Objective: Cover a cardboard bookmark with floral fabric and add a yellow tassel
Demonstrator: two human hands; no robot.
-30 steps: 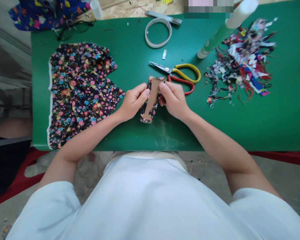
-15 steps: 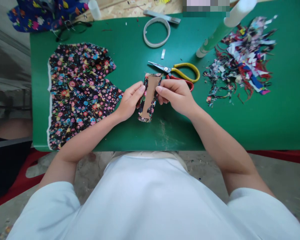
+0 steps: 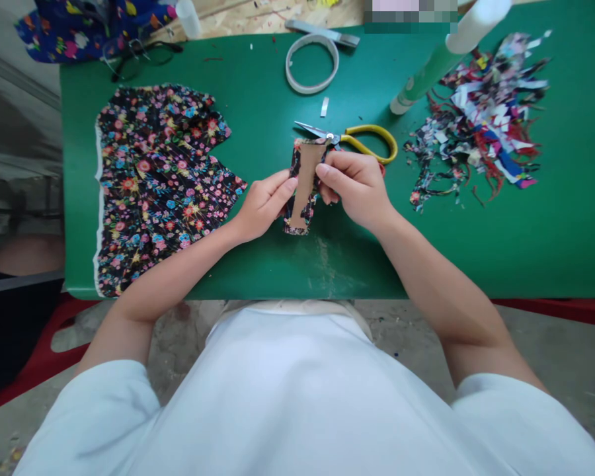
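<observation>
Between my hands is a small cardboard strip (image 3: 307, 178) with black floral fabric folded over its edges, its bare brown middle facing up. My left hand (image 3: 265, 206) grips its left edge, thumb on top. On the right edge, my right hand (image 3: 357, 188) pinches the fabric fold between thumb and fingers. Scissors (image 3: 369, 142) with yellow and red handles lie just beyond, partly hidden by the strip and my right hand. A large piece of black floral fabric (image 3: 158, 192) is spread on the green table (image 3: 258, 271) to the left.
Behind the scissors are a roll of tape (image 3: 290, 63) and a grey snap-off cutter (image 3: 322, 32). A green and white tube (image 3: 426, 73) stands at the right, near a heap of fabric scraps (image 3: 490, 119). Eyeglasses (image 3: 146, 56) and blue patterned cloth (image 3: 74, 33) lie at the back left.
The fabric-edged strip has shifted slightly right and away from me, held by both hands. It now covers part of the scissors. Everything else on the table stays put.
</observation>
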